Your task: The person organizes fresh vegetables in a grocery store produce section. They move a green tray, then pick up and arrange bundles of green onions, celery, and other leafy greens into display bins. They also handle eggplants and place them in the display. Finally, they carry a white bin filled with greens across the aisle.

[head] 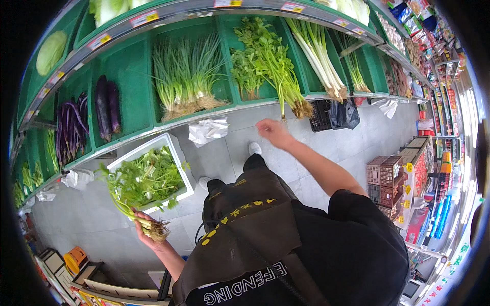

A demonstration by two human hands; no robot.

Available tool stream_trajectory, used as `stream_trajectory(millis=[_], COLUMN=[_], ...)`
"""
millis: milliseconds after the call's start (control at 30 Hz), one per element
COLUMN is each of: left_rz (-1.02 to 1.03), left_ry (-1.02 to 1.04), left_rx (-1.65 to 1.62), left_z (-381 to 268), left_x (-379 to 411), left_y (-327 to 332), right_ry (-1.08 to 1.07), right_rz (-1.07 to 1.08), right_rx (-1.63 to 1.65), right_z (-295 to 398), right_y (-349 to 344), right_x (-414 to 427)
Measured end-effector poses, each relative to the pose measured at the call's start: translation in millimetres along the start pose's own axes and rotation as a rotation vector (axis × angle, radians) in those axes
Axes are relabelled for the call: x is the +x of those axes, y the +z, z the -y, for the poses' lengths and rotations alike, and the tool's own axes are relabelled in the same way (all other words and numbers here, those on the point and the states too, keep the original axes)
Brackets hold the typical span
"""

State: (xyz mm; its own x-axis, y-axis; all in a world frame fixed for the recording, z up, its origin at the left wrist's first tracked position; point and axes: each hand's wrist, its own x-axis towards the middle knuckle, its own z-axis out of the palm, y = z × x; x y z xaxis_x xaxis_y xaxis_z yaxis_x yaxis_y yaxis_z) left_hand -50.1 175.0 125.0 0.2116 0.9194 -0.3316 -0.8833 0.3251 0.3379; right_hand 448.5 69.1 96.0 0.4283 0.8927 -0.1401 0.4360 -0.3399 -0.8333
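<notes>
My left hand [144, 226] grips a bunch of celery [121, 206] by its stalks, roots toward me and leaves pointing away. Those leaves hang over the edge of a white foam box [187, 168] on the floor, which is heaped with loose celery leaves and stalks [153, 176]. My right hand [273, 132], slightly blurred, is in front of the shelf with its fingers curled. It is just below the root ends of celery [283, 72] lying in a green bin; no held thing shows in it, and I cannot tell whether it touches the roots.
Green bins hold eggplants [107, 107], scallions [191, 72] and leeks [319, 57]. White plastic bags [208, 130] hang from the shelf edge. A black crate [320, 116] stands under the shelf, beside a black bag [344, 114]. Stacked crates [384, 179] are at the right.
</notes>
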Motion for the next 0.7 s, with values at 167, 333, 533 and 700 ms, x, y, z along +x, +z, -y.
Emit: stream_trajectory(millis=[167,333,533,700], left_rz=[0.11,0.031,0.018,0.004], left_ry=[0.012,0.104,0.082,0.037], left_rx=[-0.006,0.089,-0.006,0.099], left_z=[48,151,257,281], left_x=[-15,-24,-18,-33], left_y=[50,88,155,187], right_ry=[0.105,0.303,0.678,0.262], right_rz=[-0.141,0.138,-0.023,0.06], right_rx=[-0.359,-0.633,-0.347,0.694], right_z=[-36,-98,-96,-61], right_y=[-87,-89,-45,-81], right_x=[23,70,91,72])
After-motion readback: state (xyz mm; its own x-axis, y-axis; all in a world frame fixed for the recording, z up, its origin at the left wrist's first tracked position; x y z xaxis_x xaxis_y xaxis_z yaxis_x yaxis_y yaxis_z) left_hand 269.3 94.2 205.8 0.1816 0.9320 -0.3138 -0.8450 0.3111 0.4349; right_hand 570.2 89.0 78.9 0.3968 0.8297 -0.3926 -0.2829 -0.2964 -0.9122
